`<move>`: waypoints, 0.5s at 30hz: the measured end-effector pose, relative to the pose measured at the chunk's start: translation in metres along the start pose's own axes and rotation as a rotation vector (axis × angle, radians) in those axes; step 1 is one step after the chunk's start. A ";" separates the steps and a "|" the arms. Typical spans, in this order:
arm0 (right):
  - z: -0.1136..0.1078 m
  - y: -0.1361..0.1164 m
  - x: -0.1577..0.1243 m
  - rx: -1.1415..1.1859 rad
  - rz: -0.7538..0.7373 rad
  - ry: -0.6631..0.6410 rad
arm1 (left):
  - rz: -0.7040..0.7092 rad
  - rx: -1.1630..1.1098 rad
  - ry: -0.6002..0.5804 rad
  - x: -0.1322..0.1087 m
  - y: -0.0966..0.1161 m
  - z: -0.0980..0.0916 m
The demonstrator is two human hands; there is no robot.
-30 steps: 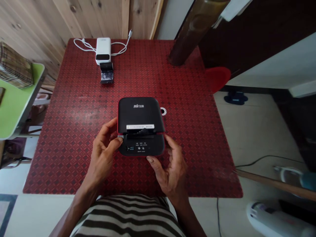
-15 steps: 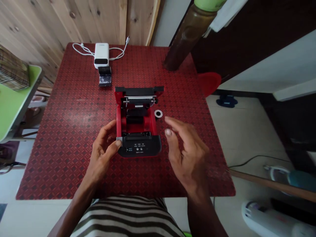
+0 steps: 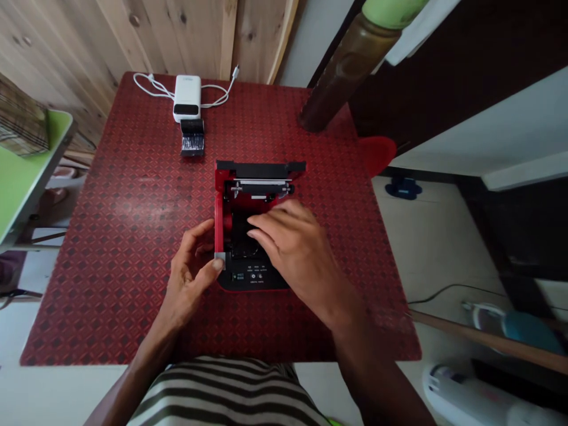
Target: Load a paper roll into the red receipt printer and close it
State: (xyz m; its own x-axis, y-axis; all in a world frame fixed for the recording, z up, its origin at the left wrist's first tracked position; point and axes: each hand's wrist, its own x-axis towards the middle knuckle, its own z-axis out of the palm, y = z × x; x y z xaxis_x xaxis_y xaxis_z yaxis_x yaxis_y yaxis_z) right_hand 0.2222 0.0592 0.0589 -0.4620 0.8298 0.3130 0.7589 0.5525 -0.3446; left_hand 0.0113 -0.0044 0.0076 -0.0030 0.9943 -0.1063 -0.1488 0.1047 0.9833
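Observation:
A small black and red printer (image 3: 231, 204) stands in the middle of the red table (image 3: 133, 236) with its lid swung up and back. My left hand (image 3: 193, 275) holds its front left corner, thumb pressed on a grey tab there. My right hand (image 3: 293, 248) reaches over the open compartment, fingers stretched out and pointing left into the red cavity, palm down. What lies under those fingers is hidden. The control panel with small buttons shows just below my right hand.
A white power bank (image 3: 186, 97) with a white cable (image 3: 151, 89) lies at the table's far edge, a small black block (image 3: 192, 137) in front of it. A brown post (image 3: 341, 71) rises at the far right. A green table (image 3: 22, 177) stands left.
The printer's lid went from shut to fully open. My right hand left the front edge, lifted to the right, then moved left over the open compartment. My left hand stayed at the corner.

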 end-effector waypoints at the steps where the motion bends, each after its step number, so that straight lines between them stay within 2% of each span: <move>1: 0.002 -0.001 0.007 -0.079 -0.025 -0.062 | 0.003 -0.001 -0.001 0.000 0.000 0.000; 5: 0.006 -0.011 0.030 -0.277 0.020 -0.239 | 0.000 0.008 -0.003 -0.001 -0.001 0.000; 9: 0.000 -0.023 0.037 -0.273 0.095 -0.354 | 0.001 0.003 0.010 -0.002 -0.002 0.000; 12: -0.004 -0.027 0.038 -0.225 0.133 -0.389 | 0.011 0.026 0.030 -0.002 -0.004 -0.001; 15: -0.002 -0.025 0.039 -0.188 0.122 -0.340 | 0.008 0.047 0.065 -0.001 -0.005 -0.001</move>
State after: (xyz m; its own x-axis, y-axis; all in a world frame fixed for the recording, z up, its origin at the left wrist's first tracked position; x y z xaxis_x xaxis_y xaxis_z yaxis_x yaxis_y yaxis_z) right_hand 0.1860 0.0774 0.0815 -0.4652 0.8842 -0.0419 0.8736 0.4510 -0.1830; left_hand 0.0106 -0.0058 0.0022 -0.0683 0.9920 -0.1058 -0.1018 0.0986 0.9899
